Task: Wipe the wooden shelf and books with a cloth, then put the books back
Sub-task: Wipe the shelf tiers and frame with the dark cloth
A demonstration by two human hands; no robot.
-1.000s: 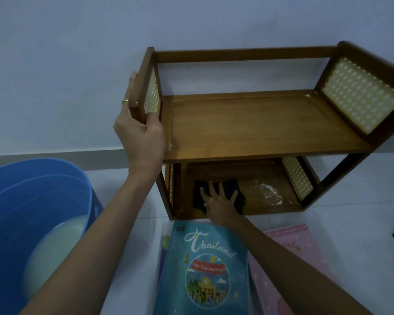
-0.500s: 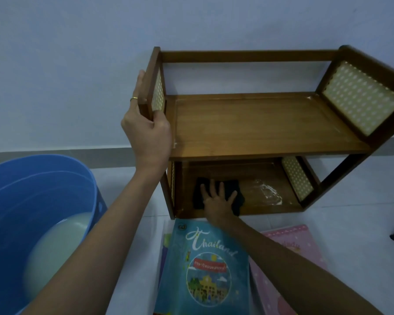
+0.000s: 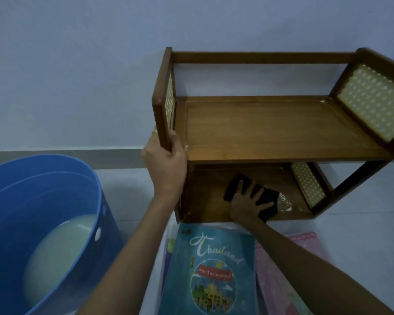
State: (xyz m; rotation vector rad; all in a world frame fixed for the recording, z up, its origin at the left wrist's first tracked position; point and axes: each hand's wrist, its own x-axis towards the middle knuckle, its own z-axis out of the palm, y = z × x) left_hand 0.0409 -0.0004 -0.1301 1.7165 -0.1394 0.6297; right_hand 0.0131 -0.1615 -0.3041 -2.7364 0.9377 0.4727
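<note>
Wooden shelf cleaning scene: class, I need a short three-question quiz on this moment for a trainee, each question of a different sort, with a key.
1. True or false: the right hand presses the dark cloth flat on the top board of the wooden shelf.
2. Multiple choice: the left hand grips A) the blue bucket, B) the shelf's left side post, C) the Thailand book.
3. Fill in: the books lie on the floor in ____ of the shelf.

Key: 1 false, it is on the bottom board. 2 B. 3 front.
</note>
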